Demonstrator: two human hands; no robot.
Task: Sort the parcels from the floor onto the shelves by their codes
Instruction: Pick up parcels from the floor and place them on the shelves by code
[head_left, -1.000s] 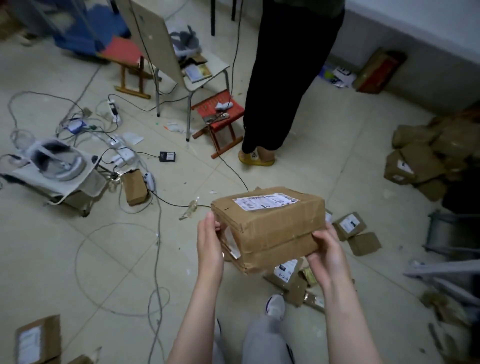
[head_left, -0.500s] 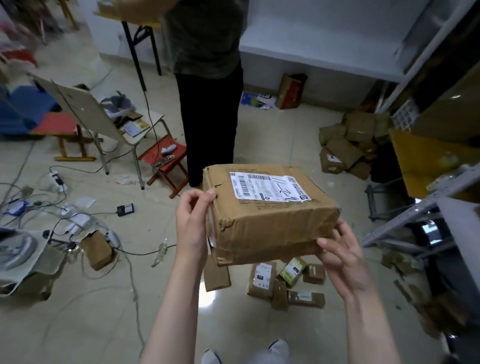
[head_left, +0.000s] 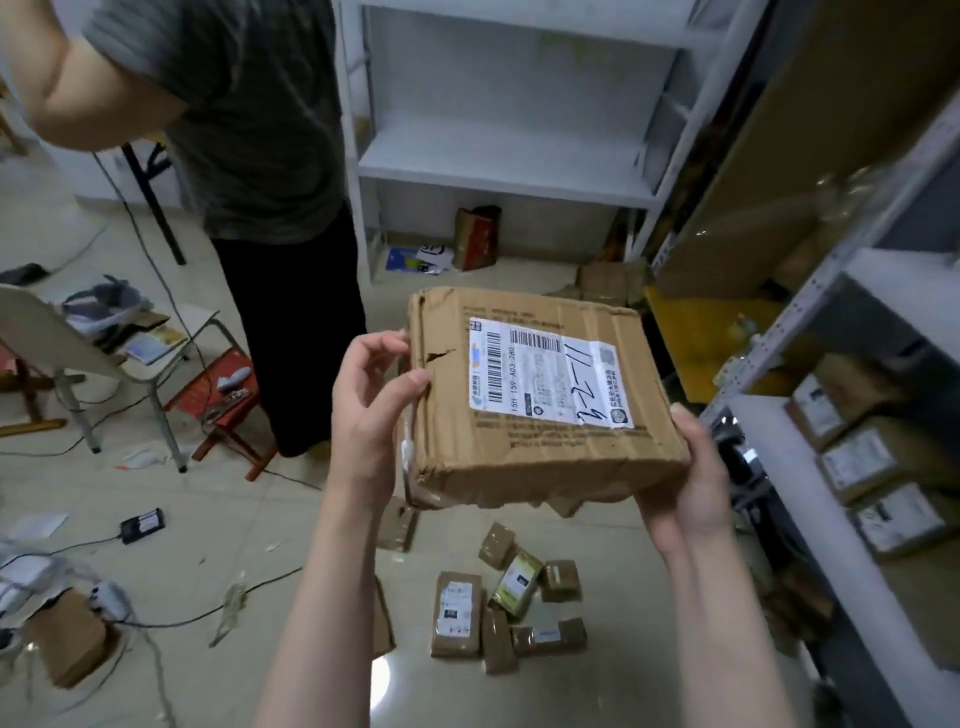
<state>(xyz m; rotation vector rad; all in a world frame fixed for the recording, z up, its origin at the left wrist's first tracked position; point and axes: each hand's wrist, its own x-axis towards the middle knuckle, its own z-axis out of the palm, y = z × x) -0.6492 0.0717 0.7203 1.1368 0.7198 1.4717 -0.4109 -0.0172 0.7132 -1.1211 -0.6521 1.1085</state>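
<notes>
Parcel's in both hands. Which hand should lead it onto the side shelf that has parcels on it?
Probably the right hand: it cups the parcel at its near right corner, beside the shelf holding other parcels. The left hand pinches the opposite edge.

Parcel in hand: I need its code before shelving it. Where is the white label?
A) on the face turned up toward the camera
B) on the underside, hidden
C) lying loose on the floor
A: the white label, with barcodes and a handwritten code, lies on the upturned face of the parcel, in plain view.
</notes>
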